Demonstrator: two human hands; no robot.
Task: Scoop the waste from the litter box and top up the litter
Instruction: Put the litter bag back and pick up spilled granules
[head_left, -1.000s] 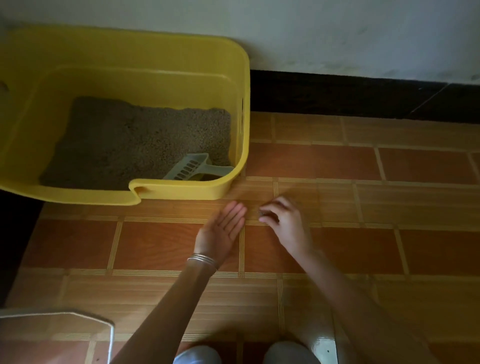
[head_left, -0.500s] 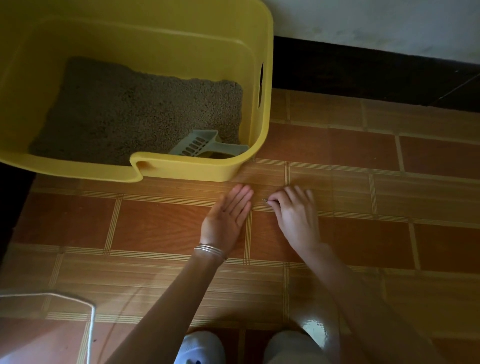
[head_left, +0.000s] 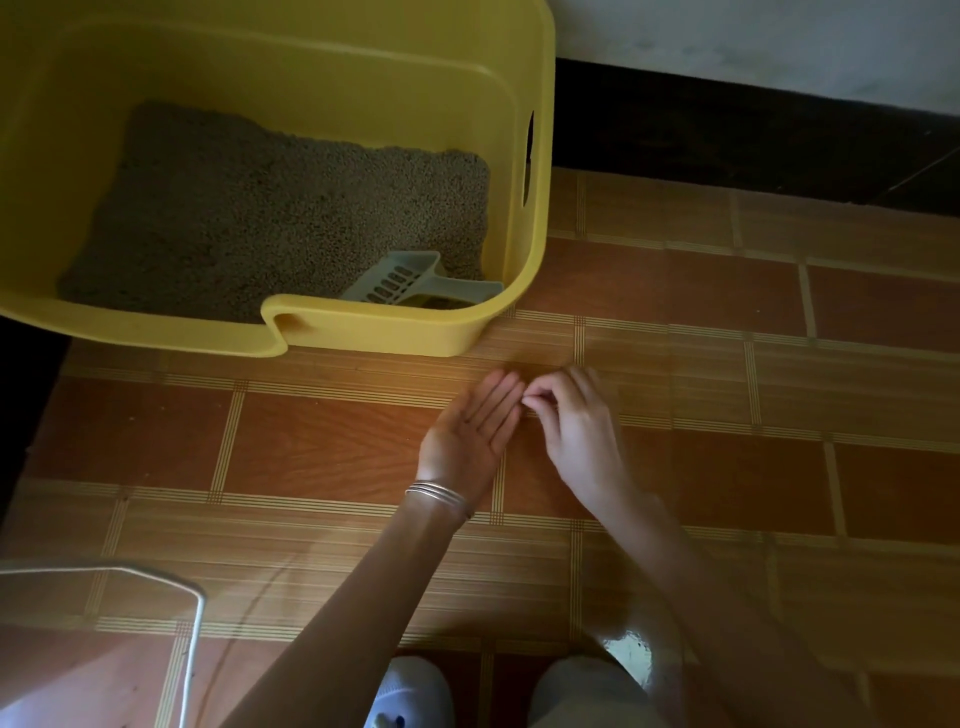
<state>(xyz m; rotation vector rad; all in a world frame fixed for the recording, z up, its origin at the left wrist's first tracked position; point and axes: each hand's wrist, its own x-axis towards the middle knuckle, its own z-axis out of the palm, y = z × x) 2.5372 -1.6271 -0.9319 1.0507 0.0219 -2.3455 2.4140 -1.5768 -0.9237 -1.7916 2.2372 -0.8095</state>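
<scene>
1. Nearest, at the bottom edge, are the toes of two pale shoes (head_left: 410, 691) on the tiled floor (head_left: 322, 447).
2. At the lower left is the white rim (head_left: 193, 649) of something clear. What it is cannot be told.
3. Both forearms reach forward from the bottom edge. The left wrist wears thin silver bangles (head_left: 439, 493).
4. The left hand (head_left: 475, 431) lies palm up just above the floor. Its fingers are straight and close together, pointing toward the box.
5. The right hand (head_left: 576, 421) is just beside it, back up and fingers curled. Its thumb and forefinger tips meet at the left hand's fingertips. Whether they pinch anything is too small to tell.
6. Just beyond the hands stands the yellow litter box (head_left: 395, 332) on the floor, with a lowered entry cut into the left part of its near wall.
7. The grey slotted scoop (head_left: 410, 280) lies inside the box at the near right corner. Its handle points right and neither hand touches it.
8. Brown-grey litter (head_left: 291, 218) covers the bottom of the box.
9. A slot (head_left: 529, 156) is cut in the right wall of the box.
10. Farthest off, a dark skirting (head_left: 727, 135) runs along the foot of a pale wall (head_left: 753, 36).
</scene>
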